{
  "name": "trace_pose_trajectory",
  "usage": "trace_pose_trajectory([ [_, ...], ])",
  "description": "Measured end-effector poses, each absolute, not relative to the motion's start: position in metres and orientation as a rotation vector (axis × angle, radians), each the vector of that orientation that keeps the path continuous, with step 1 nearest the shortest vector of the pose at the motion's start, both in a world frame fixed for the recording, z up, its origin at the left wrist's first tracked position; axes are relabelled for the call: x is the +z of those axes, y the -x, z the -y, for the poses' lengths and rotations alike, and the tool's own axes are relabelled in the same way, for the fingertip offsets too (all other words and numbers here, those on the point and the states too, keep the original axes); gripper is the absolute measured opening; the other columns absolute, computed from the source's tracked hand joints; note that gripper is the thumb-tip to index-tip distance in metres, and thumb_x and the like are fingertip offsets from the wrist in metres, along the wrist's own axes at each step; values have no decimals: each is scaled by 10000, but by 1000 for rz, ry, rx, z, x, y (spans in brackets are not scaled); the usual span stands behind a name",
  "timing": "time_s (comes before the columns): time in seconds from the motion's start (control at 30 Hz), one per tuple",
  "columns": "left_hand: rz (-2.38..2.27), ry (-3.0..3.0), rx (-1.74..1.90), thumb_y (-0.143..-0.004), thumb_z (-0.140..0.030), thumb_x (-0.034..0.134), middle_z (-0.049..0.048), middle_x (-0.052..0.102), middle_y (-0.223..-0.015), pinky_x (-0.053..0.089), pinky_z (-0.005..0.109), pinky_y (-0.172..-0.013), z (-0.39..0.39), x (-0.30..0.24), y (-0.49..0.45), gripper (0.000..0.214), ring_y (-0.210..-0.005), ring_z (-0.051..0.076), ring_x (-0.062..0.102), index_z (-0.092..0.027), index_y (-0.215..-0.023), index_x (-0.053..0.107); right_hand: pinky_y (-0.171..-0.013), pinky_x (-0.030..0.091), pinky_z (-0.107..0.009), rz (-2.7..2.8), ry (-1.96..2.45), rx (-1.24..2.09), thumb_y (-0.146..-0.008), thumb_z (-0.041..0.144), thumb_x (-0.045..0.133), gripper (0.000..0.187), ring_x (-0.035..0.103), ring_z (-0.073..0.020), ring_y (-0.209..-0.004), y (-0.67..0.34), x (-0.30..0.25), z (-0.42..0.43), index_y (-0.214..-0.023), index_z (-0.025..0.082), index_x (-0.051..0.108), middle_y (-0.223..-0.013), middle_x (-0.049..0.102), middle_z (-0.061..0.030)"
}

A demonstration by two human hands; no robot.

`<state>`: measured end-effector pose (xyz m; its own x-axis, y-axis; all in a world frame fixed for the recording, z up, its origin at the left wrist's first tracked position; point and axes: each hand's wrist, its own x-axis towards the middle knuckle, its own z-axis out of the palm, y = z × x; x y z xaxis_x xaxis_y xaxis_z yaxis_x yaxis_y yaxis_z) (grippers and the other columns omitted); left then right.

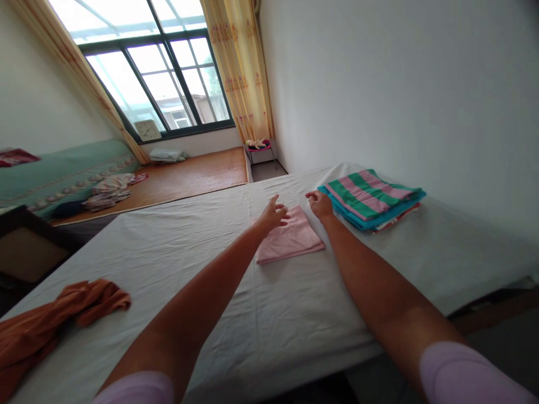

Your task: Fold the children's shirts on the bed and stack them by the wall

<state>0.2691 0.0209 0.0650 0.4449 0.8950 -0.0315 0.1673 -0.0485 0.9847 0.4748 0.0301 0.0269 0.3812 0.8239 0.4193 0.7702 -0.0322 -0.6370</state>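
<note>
A folded pink cloth [290,238] lies on the white sheet [202,247] of the bed in front of me. My left hand [274,214] hovers over its far left corner with fingers spread, holding nothing. My right hand [320,203] rests at the cloth's far right corner, fingers curled, just left of a stack of folded striped cloths [370,197]. Whether the right hand pinches the cloth is unclear.
A crumpled orange garment [54,320] lies at the bed's near left. Beyond the bed are a wooden platform [189,177] with scattered clothes, a green-covered bed, a clock [147,130] by the window, yellow curtains and a small stool [259,148]. A white wall runs along the right.
</note>
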Motion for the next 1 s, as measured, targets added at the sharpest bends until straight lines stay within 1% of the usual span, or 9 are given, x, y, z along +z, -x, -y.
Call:
trace_pose_trajectory([
  [0.1, -1129, -1860, 836, -898, -243, 500, 124, 570, -1241, 543, 358, -827, -25, 63, -236, 393, -959, 185, 646, -192, -1286, 530, -932, 450, -331, 1367, 1701, -22, -872, 174, 326, 410, 608, -228, -1022, -463, 44, -24, -1122, 130, 647, -1105, 690, -101],
  [0.2, -1134, -2346, 746, -893, -204, 455, 128, 615, -1232, 418, 415, -1038, -14, 50, -205, 343, -1150, 232, 561, -157, -1191, 619, -999, 408, -335, 1648, 1559, -27, -938, 254, 297, 429, 566, -220, -1111, -430, 55, -14, -1219, 164, 608, -1193, 659, -78],
  [0.3, -906, -2720, 576, -900, -271, 466, 138, 536, -1355, 291, 419, -1134, 10, 30, -184, 406, -1304, 251, 427, -145, -1272, 572, -1067, 349, -321, 2177, 1344, 169, -984, 335, 244, 465, 502, -179, -1229, -384, 46, -3, -1272, 215, 589, -1296, 609, -35],
  [0.43, -849, -2851, 422, -950, -408, 387, 128, 449, -1445, 211, 427, -1160, 37, 13, -169, 480, -1375, 241, 332, -171, -1353, 495, -1145, 227, -361, 2582, 1197, 268, -995, 403, 224, 492, 343, -170, -1375, -354, 14, 1, -1364, 250, 511, -1480, 423, 0],
  [0.57, -845, -2815, 344, -976, -449, 296, 93, 312, -1540, 161, 413, -1168, 41, 10, -161, 564, -1437, 216, 212, -201, -1482, 304, -1155, 174, -438, 2500, 1494, 151, -989, 466, 202, 533, 292, -212, -1404, -370, 1, -6, -1442, 270, 404, -1512, 368, -15],
  [0.63, -843, -2803, 330, -981, -450, 276, 90, 293, -1547, 149, 414, -1169, 39, 10, -159, 571, -1440, 217, 205, -203, -1495, 276, -1151, 167, -466, 2445, 1665, 116, -978, 508, 200, 568, 268, -232, -1414, -381, 3, -10, -1462, 262, 367, -1528, 338, -31],
  [0.8, -831, -2809, 331, -984, -438, 270, 88, 284, -1550, 149, 419, -1168, 42, 10, -154, 560, -1439, 215, 208, -202, -1492, 281, -1155, 129, -482, 2326, 1948, 69, -966, 536, 184, 603, 249, -238, -1418, -397, 4, -16, -1471, 251, 346, -1543, 308, -30],
  [0.9, -819, -2801, 321, -981, -440, 283, 81, 293, -1549, 163, 415, -1166, 46, 11, -151, 558, -1438, 214, 208, -203, -1486, 294, -1146, 168, -475, 2221, 2055, 52, -967, 511, 193, 591, 246, -241, -1417, -408, -5, -22, -1467, 240, 355, -1543, 309, -32],
  [1.0, -935, -2726, 406, -972, -404, 330, 74, 293, -1550, 193, 415, -1160, 44, 11, -147, 505, -1434, 230, 220, -227, -1441, 390, -1136, 219, -450, 2103, 2080, -39, -962, 448, 243, 571, 290, -250, -1398, -421, -16, -29, -1436, 176, 408, -1517, 356, -85],
])
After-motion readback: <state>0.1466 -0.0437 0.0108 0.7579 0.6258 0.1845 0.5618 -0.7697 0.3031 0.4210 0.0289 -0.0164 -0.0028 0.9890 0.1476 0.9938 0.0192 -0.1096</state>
